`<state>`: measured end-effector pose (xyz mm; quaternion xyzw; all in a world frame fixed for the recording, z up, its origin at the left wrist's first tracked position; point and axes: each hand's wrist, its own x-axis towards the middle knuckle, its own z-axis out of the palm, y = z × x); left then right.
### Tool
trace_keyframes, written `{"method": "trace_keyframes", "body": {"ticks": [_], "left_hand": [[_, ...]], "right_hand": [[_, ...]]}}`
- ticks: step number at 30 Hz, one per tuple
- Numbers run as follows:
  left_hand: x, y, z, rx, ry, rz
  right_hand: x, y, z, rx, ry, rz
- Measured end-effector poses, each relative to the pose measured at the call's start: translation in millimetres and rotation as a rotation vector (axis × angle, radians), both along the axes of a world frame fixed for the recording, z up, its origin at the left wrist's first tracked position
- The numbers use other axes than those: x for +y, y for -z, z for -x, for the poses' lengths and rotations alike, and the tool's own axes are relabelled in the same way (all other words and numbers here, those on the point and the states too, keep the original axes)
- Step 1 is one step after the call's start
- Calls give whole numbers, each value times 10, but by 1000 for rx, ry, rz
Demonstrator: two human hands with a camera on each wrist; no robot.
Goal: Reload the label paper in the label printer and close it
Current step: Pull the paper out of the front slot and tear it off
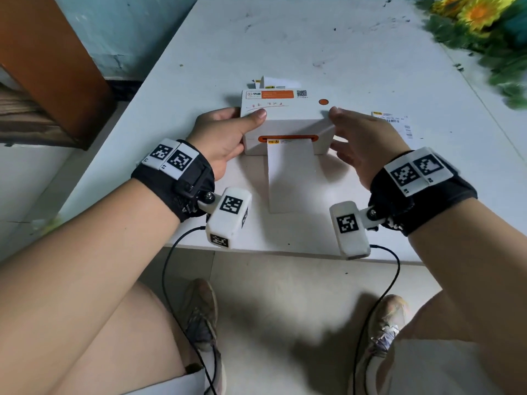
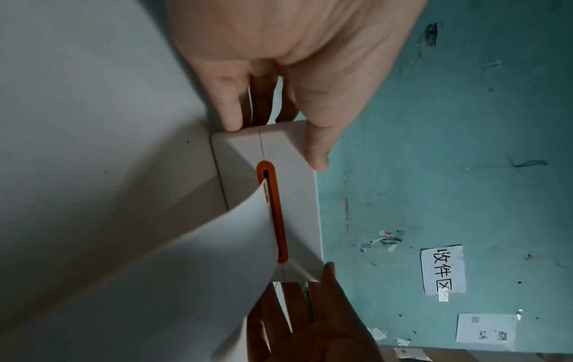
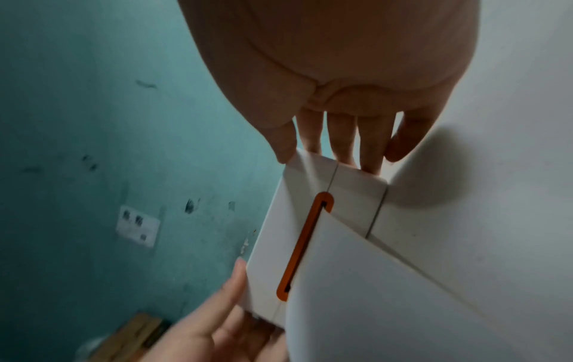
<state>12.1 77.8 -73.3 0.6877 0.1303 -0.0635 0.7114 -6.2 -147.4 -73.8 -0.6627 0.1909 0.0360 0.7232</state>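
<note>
A white label printer (image 1: 285,109) with its lid down stands on the white table (image 1: 313,38). A strip of white label paper (image 1: 291,178) runs out of its orange front slot (image 1: 288,137) and lies on the table toward me. My left hand (image 1: 228,132) holds the printer's left side, thumb laid over the top edge. My right hand (image 1: 359,143), blurred, is at the right side with straight fingers, thumb tip at the top corner. The wrist views show the printer (image 2: 297,196) (image 3: 272,245), the paper (image 2: 186,269) (image 3: 372,281) and both hands flanking it.
Loose printed labels (image 1: 393,121) lie right of the printer, and more label sheets (image 1: 273,82) just behind it. Artificial sunflowers (image 1: 479,24) fill the far right corner. A brown wooden piece (image 1: 51,67) stands left of the table. The table's front edge (image 1: 285,250) is near my wrists.
</note>
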Motion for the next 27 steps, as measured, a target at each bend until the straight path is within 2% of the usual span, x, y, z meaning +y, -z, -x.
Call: {"method": "trace_keyframes", "body": {"ticks": [7, 13, 18, 23, 27], "left_hand": [[52, 14, -46, 66, -81, 62], [29, 51, -62, -13, -146, 21], [12, 36, -45, -29, -136, -10], [-28, 49, 50, -67, -95, -26], [-26, 4, 44, -70, -90, -87]], "right_hand": [[-10, 16, 39, -21, 1, 7], [-9, -28, 35, -61, 35, -22], [15, -17, 55, -67, 14, -9], [-34, -58, -2, 66, -27, -1], [-35, -45, 2, 11, -37, 56]]}}
